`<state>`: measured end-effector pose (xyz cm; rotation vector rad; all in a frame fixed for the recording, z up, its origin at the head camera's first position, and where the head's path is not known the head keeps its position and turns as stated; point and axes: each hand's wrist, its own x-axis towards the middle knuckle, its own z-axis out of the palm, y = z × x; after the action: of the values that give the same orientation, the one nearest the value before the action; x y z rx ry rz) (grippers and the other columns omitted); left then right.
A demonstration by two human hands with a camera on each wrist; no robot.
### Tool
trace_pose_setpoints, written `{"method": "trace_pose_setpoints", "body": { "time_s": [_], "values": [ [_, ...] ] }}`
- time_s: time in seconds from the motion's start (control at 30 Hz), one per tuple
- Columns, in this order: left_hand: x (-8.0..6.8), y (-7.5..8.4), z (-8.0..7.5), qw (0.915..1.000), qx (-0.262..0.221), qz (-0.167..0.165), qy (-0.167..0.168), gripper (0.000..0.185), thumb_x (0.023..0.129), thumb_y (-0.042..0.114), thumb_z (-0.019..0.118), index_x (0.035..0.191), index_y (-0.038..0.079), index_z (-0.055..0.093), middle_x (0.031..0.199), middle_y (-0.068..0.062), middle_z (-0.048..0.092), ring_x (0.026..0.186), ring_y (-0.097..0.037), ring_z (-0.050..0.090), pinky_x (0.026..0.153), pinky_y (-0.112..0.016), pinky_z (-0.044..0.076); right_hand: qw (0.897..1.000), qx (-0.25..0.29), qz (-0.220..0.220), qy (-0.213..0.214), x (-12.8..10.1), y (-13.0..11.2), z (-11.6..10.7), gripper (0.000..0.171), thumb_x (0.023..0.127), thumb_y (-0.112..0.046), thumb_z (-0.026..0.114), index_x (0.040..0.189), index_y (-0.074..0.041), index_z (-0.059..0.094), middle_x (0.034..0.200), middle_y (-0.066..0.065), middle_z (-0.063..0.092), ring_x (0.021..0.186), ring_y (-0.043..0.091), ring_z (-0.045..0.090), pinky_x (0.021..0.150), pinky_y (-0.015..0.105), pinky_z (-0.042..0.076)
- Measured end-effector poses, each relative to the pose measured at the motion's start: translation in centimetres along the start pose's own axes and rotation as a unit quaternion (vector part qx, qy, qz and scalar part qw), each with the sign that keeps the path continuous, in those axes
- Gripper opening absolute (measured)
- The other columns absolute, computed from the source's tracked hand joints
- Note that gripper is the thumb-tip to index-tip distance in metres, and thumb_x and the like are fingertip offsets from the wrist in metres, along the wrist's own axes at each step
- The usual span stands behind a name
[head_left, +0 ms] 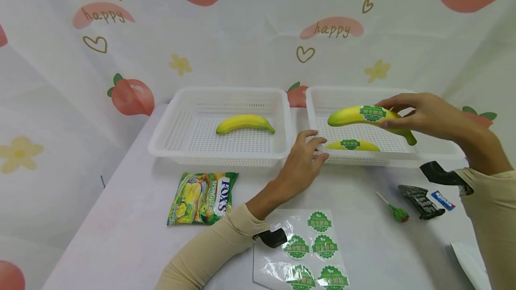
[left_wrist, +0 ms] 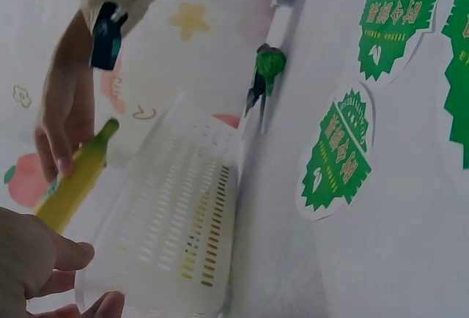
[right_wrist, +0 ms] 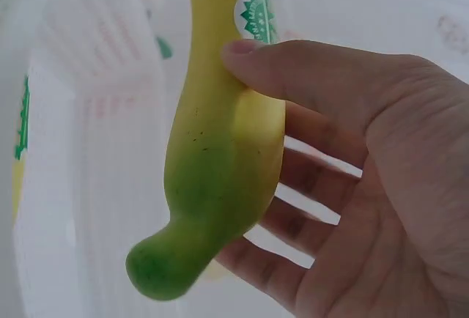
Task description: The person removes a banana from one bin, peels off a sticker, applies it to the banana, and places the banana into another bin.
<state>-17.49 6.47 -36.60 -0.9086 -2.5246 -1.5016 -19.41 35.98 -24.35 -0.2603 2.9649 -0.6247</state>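
My right hand [head_left: 427, 113] holds a yellow banana [head_left: 346, 116] with a green-and-white sticker over the right white basket [head_left: 359, 159]. In the right wrist view, the thumb presses beside the sticker on this banana [right_wrist: 220, 135], with its greenish end pointing down. My left hand [head_left: 300, 164] grips the front left corner of that basket, fingers at the rim; the left wrist view shows the slotted wall [left_wrist: 168, 208] beside them. Inside the basket lies another stickered banana [head_left: 371, 146], partly hidden by the front rim. A banana without a visible sticker [head_left: 246, 123] lies in the left white basket [head_left: 183, 142].
A sheet of green round stickers [head_left: 278, 261] lies in front, partly under my left forearm. Left of it is a FOX'S candy bag [head_left: 201, 198]. To the right lie a small artificial rose [head_left: 399, 214], a black wrapped packet [head_left: 422, 202] and a small blue packet [head_left: 443, 200].
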Motion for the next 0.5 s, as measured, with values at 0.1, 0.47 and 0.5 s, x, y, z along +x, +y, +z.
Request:
{"method": "trace_pose_setpoints", "body": {
  "time_s": [0.1,0.47,0.5],
  "values": [
    [-0.1,-0.1,0.3,0.9998,-0.013,-0.013,0.001,0.040,0.104,0.011,0.068,0.141,-0.001,0.061,0.158,-0.018,0.037,0.112,-0.020,0.069,0.092,-0.015,0.054,1.000,-0.001,-0.002,-0.016,1.8,0.4,-0.2,0.064,0.096,-0.043,0.077,0.149,-0.010,0.060,0.136,0.025,0.064,0.125,0.044,0.056,0.091,0.059,0.046],
    [-0.4,-0.2,1.0,0.9973,-0.058,-0.041,0.016,0.044,0.105,0.012,0.067,0.146,0.000,0.055,0.161,-0.020,0.027,0.106,-0.024,0.063,0.091,-0.017,0.052,0.996,0.026,0.018,-0.088,7.0,2.2,1.1,0.064,0.101,-0.038,0.074,0.148,0.002,0.056,0.145,0.032,0.058,0.126,0.049,0.061,0.099,0.066,0.051],
    [-0.4,-0.2,1.1,0.9964,-0.068,-0.048,0.017,0.045,0.105,0.012,0.067,0.147,0.001,0.055,0.161,-0.019,0.026,0.105,-0.023,0.063,0.090,-0.017,0.052,0.995,0.031,0.019,-0.093,7.3,2.4,1.3,0.062,0.101,-0.036,0.074,0.147,0.002,0.057,0.144,0.032,0.058,0.122,0.046,0.064,0.097,0.063,0.054]
  ]
}}
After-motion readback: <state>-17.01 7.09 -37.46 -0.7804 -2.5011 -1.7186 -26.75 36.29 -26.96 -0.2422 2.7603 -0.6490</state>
